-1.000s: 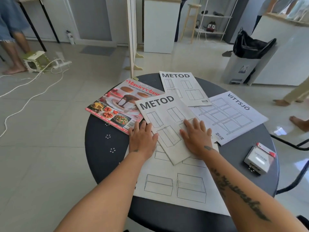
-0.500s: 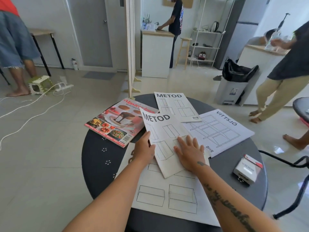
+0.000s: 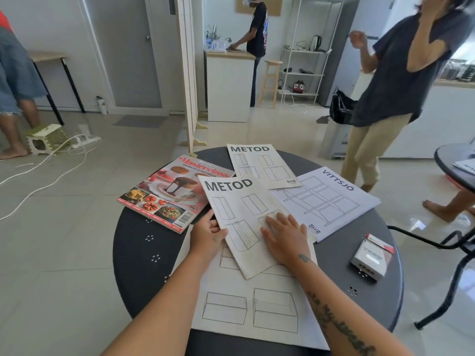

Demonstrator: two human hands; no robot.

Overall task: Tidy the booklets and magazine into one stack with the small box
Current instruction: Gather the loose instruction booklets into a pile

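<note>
On the round dark table (image 3: pixel 144 255), my left hand (image 3: pixel 207 236) grips the left edge of the nearer METOD booklet (image 3: pixel 241 214), fingers curled under it. My right hand (image 3: pixel 285 237) lies flat on that booklet's lower right part, fingers spread. The booklet rests slanted on a large booklet (image 3: pixel 246 312) with box drawings at the table's near edge. A second METOD booklet (image 3: pixel 259 164) lies at the far side. The VITTSJÖ booklet (image 3: pixel 331 199) lies to the right. A Masterclass magazine (image 3: pixel 169 194) overhangs the left edge. The small white and red box (image 3: pixel 372 258) sits at the right.
A person (image 3: pixel 401 80) stands close beyond the table's right side, with bare feet on the floor. Another dark table (image 3: pixel 455 163) and a chair frame (image 3: pixel 452 242) are at the right. White cables (image 3: pixel 46 173) trail across the tiled floor on the left. A white partition (image 3: pixel 189 73) stands behind.
My left hand has slid from lying flat on the nearer METOD booklet to gripping its left edge. My right hand stays flat on it. The camera has tilted up.
</note>
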